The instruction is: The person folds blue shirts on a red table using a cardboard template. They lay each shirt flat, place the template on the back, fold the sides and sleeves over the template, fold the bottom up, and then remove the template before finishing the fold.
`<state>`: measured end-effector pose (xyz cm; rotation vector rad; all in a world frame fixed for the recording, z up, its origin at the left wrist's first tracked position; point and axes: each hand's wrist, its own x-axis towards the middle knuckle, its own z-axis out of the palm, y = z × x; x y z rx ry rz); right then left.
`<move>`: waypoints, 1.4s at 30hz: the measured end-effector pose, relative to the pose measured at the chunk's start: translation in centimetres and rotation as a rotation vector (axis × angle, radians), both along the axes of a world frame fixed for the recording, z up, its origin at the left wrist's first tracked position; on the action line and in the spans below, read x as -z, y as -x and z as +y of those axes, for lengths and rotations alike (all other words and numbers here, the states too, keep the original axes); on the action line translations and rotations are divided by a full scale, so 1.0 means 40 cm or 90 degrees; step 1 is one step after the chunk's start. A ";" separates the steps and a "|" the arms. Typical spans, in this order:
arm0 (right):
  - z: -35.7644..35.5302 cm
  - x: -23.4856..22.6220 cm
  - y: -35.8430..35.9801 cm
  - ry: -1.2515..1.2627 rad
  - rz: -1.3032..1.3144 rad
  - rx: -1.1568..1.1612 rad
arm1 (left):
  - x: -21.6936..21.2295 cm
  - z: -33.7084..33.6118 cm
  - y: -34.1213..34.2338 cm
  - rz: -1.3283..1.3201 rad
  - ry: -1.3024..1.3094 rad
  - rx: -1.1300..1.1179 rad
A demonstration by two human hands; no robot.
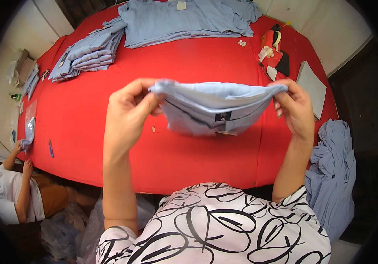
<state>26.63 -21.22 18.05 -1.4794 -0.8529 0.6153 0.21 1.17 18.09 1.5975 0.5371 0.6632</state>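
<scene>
A light blue folded shirt point(189, 103) hangs between my hands above the red table. My left hand point(138, 103) pinches its upper left corner between thumb and fingers. At the other end, my right hand point(294, 108) grips the upper right corner the same way. The cloth sags a little along its top edge. A small dark tag point(223, 116) shows on the front of the shirt, and the lower part is slightly blurred.
Blue shirts lie in a wide pile point(184, 22) at the far side and a folded stack point(94, 55) at far left. More blue garments point(332, 171) hang at the right edge. White sheets point(312, 90) lie far right. A co-worker point(17, 193) sits at left, handling a blue garment.
</scene>
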 end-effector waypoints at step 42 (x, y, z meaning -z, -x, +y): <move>0.201 0.338 0.116 0.347 -0.446 -0.025 | 0.277 0.128 -0.200 0.400 -0.312 0.231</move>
